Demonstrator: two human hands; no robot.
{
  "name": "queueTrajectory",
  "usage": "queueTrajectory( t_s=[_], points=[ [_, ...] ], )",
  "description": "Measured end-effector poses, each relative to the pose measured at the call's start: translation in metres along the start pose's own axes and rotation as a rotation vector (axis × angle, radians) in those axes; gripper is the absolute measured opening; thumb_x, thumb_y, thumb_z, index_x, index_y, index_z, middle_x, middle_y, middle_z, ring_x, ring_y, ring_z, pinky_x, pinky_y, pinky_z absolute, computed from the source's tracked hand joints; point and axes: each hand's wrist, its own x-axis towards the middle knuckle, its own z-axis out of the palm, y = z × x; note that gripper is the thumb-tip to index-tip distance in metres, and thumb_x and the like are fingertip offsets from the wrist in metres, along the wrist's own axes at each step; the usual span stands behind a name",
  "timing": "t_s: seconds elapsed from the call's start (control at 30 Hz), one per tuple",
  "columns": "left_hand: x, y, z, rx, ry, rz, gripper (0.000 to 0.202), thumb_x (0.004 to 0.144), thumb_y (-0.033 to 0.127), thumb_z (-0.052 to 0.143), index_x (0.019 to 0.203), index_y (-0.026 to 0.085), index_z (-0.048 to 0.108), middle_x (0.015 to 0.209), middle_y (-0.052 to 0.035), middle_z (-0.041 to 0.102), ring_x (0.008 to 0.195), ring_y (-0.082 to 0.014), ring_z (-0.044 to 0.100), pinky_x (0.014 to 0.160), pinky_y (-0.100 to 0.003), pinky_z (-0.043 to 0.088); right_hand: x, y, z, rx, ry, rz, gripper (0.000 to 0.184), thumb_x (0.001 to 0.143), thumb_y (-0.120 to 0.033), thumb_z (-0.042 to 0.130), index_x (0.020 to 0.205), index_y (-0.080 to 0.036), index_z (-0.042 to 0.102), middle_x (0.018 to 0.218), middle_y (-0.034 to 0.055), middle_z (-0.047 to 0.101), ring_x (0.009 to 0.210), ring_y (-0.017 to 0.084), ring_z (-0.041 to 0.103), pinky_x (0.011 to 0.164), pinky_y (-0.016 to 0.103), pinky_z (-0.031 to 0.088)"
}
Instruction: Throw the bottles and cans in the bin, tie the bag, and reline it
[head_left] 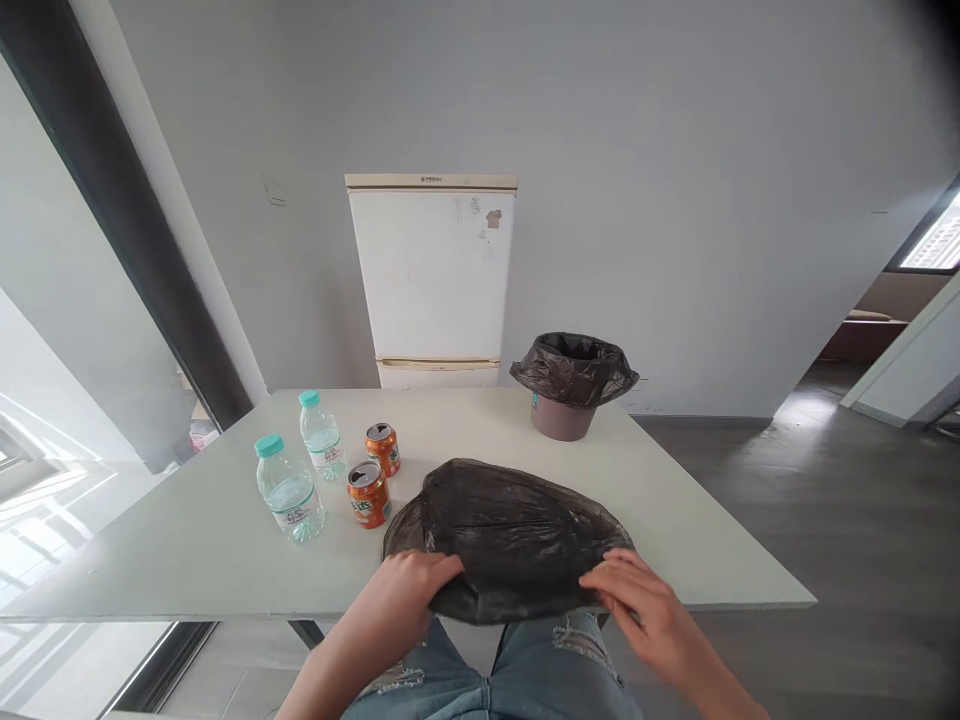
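Note:
A dark plastic bag (pixel 510 530) lies spread on the white table (pixel 187 540) at its near edge. My left hand (pixel 409 590) grips the bag's near left rim with curled fingers. My right hand (pixel 637 595) pinches the bag's near right rim, fingers bent over the edge. To the left of the bag stand two orange cans (pixel 369 493) (pixel 382 448) and two clear water bottles with green caps (pixel 289 490) (pixel 321 436).
A small bin lined with a black bag (pixel 571 385) stands at the table's far edge. A white fridge (pixel 433 280) is against the grey wall behind. Grey floor lies to the right. My knees in torn jeans (pixel 495 670) show under the table edge.

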Motion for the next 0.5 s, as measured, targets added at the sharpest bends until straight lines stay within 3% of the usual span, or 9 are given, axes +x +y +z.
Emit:
queueTrajectory(
  t_s=[0.07, 0.13, 0.2, 0.27, 0.4, 0.5],
  points=[
    [0.008, 0.002, -0.016, -0.118, 0.053, -0.003, 0.062, 0.078, 0.003, 0.051, 0.131, 0.032, 0.065, 0.112, -0.0032, 0.076, 0.103, -0.0258, 0.070, 0.086, -0.033, 0.050, 0.016, -0.005, -0.013, 0.020, 0.086, 0.144, 0.023, 0.107, -0.029, 0.050, 0.114, -0.028, 0.072, 0.100, 0.0055, 0.079, 0.087, 0.020, 0.075, 0.079, 0.031, 0.061],
    [0.025, -0.003, -0.031, -0.218, 0.066, 0.027, 0.049, 0.089, 0.018, 0.057, 0.136, 0.030, 0.063, 0.111, -0.0032, 0.076, 0.099, -0.0244, 0.069, 0.084, -0.031, 0.049, 0.040, -0.006, -0.027, -0.003, 0.129, 0.275, 0.024, 0.107, -0.037, 0.049, 0.113, -0.027, 0.071, 0.106, 0.0060, 0.079, 0.088, 0.021, 0.075, 0.075, 0.029, 0.058],
    [0.049, -0.017, -0.042, -0.255, 0.034, 0.043, 0.042, 0.094, 0.039, 0.062, 0.133, 0.024, 0.065, 0.099, -0.0038, 0.075, 0.090, -0.0240, 0.069, 0.078, -0.031, 0.048, 0.066, 0.000, -0.037, -0.059, 0.109, 0.334, 0.028, 0.107, -0.041, 0.047, 0.109, -0.027, 0.071, 0.104, 0.0056, 0.079, 0.087, 0.022, 0.074, 0.076, 0.031, 0.056],
    [0.073, -0.033, -0.051, -0.260, -0.030, 0.070, 0.048, 0.089, 0.048, 0.069, 0.130, 0.022, 0.067, 0.092, -0.0026, 0.074, 0.085, -0.0238, 0.068, 0.075, -0.030, 0.048, 0.088, 0.014, -0.040, -0.125, 0.033, 0.361, 0.031, 0.106, -0.040, 0.044, 0.102, -0.028, 0.072, 0.097, 0.0053, 0.079, 0.083, 0.024, 0.073, 0.074, 0.033, 0.053],
    [0.107, -0.053, -0.063, -0.286, -0.034, -0.038, 0.038, 0.092, 0.037, 0.064, 0.126, 0.021, 0.067, 0.075, 0.0004, 0.074, 0.078, -0.0227, 0.071, 0.079, -0.030, 0.051, 0.112, 0.050, -0.025, -0.288, -0.075, 0.434, 0.026, 0.100, -0.034, 0.050, 0.096, -0.027, 0.075, 0.090, 0.0079, 0.078, 0.083, 0.027, 0.073, 0.072, 0.033, 0.050],
    [0.113, -0.043, -0.063, -0.092, 0.144, -0.191, 0.034, 0.094, 0.027, 0.060, 0.126, 0.020, 0.068, 0.091, -0.0057, 0.079, 0.093, -0.0267, 0.073, 0.088, -0.035, 0.052, 0.116, 0.069, -0.008, -0.404, -0.110, 0.501, 0.020, 0.097, -0.032, 0.058, 0.102, -0.026, 0.076, 0.093, 0.0096, 0.078, 0.088, 0.026, 0.072, 0.073, 0.031, 0.048]
  ],
)
